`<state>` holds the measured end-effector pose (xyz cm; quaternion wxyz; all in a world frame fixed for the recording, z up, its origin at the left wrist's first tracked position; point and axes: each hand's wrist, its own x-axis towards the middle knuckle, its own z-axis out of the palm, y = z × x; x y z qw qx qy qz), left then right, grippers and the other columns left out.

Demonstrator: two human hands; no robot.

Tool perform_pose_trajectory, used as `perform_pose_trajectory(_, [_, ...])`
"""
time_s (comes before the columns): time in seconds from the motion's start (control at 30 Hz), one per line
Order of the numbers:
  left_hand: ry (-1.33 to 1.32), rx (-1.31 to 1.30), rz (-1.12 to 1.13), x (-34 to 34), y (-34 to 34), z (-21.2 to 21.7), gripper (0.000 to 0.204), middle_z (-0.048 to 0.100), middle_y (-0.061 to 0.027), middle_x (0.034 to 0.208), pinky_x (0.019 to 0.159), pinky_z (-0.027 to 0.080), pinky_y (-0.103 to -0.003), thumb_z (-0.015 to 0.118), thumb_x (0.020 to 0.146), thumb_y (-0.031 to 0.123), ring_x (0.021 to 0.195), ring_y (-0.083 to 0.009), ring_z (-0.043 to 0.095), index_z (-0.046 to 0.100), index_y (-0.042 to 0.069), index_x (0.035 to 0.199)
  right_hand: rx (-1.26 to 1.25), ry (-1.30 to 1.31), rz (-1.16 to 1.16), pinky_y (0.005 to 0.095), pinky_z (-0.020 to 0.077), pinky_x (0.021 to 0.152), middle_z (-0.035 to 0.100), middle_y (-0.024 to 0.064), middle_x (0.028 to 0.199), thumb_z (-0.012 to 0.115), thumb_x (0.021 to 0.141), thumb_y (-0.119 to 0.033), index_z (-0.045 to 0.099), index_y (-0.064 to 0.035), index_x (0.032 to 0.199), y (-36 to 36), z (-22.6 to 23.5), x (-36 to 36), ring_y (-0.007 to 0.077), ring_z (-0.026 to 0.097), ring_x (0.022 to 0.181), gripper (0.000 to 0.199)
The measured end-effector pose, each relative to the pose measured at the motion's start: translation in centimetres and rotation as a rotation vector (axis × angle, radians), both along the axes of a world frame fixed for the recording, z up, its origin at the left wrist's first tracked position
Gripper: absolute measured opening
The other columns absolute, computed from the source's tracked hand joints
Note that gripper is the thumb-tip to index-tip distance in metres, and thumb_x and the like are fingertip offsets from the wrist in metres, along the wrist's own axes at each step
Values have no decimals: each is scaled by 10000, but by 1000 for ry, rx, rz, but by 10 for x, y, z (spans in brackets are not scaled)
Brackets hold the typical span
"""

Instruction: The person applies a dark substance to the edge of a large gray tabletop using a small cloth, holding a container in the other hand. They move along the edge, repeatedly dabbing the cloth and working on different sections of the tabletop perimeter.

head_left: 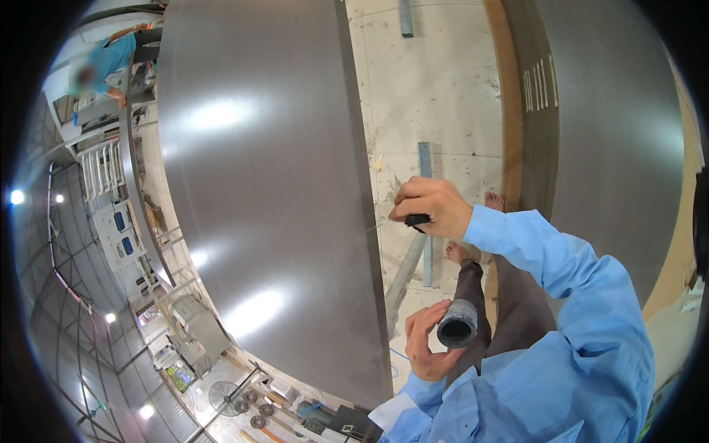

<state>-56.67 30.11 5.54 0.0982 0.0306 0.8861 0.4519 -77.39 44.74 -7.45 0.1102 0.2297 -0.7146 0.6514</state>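
Note:
My left hand (425, 341) is wrapped round a dark grey cylindrical cup (463, 314), its open mouth facing me and its inside dark. Farther out, my right hand (437, 208) is closed on a small black-handled tool (417, 219); its kind is hard to make out, and the fingers hide part of it. That hand is beside the long edge of a large, dark grey-brown panel (281, 170) with a smooth, shiny face. Whether the tool touches the panel edge, I cannot tell.
Grey metal bars (425, 159) lie on the stained pale floor (413, 88) near my bare feet. A second dark panel (613, 133) lies to the right, past a brown strip (506, 96). At far left another person (111, 63) stands by a workbench; a fan (224, 397) is at lower left.

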Motion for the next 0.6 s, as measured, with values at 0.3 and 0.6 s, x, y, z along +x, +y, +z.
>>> perform_pose_trajectory(0.3, [5,18,15,1,2,-2,741,739,-188,1258,1008,538,-430,1017,644,122,1182,-330,667,641,22,1274,131,-116,-161,408,587,770,698,60,944,803,766,-49,752,-142,984,-13,-32,-17,292,699,936,242])
perform_pose_trajectory(0.6, [43,17,35,3,-1,-2,749,738,-184,1270,1015,528,-429,1024,642,145,1180,-330,669,639,30,1274,2,-283,-182,423,585,766,694,50,991,822,698,3,742,-160,988,-18,-29,29,288,696,930,342])
